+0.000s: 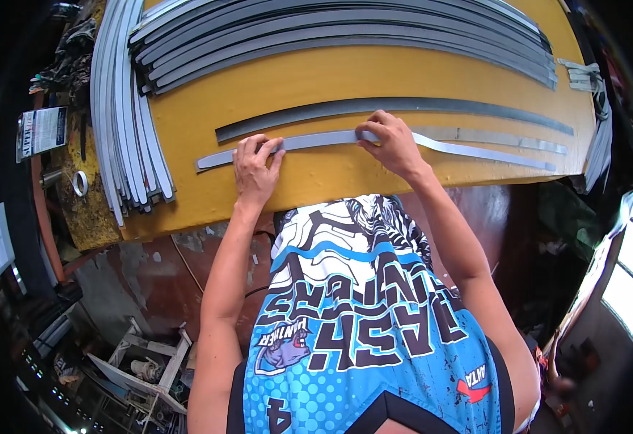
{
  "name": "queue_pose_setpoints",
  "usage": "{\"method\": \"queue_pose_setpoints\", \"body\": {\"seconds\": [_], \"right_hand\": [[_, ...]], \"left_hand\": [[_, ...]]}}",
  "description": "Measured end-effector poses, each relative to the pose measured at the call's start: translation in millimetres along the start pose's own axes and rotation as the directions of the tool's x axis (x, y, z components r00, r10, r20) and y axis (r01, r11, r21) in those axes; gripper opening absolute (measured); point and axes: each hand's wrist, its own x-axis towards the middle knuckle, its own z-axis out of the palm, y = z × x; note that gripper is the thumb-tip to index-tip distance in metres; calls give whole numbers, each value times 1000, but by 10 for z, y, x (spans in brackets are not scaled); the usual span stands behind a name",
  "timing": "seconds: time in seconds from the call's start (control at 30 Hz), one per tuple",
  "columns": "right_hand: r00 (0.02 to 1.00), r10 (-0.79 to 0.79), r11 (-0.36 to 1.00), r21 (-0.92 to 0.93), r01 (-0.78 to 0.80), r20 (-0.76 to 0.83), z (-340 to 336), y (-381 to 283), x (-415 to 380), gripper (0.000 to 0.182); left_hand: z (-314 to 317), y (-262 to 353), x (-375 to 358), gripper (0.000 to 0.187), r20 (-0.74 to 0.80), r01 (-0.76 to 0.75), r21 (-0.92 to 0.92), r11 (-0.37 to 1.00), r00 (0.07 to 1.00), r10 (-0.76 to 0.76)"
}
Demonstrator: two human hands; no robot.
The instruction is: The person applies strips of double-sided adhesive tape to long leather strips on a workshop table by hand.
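Observation:
A long, light grey strip (316,139) lies along the front of the yellow table, bending off to the right as a thin pale band. My left hand (255,168) grips it near its left end, thumb and forefinger at its edges. Further right, my right hand (394,145) pinches the same strip between thumb and fingers. Just behind it runs a dark grey strip (396,105), apart from both hands. A dull beige strip (497,137) shows to the right of my right hand; whether it continues under the grey one is hidden.
Many grey strips lie in a stack (345,43) across the back of the yellow table (208,210). More pale strips (124,108) run down its left side. A roll of tape (79,183) sits near the left edge. Cloth-like strips (597,148) hang off the right end.

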Motion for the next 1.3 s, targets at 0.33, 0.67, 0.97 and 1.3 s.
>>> {"method": "queue_pose_setpoints", "body": {"seconds": [0.33,0.67,0.97,1.3], "right_hand": [[1000,-7,1000,11,8,-9,39,42,-12,19],[998,-39,999,0,39,-58,66,67,-16,20],[999,-6,1000,5,6,-36,86,81,-18,18],[999,-1,1000,-3,1,-32,87,77,-14,17]], "left_hand": [[-12,39,32,19,2,87,-82,993,996,-87],[-12,31,40,19,19,104,-92,990,995,-103],[-2,22,38,19,24,114,-88,990,993,-112],[-14,37,45,21,19,100,-68,993,995,-99]]}}
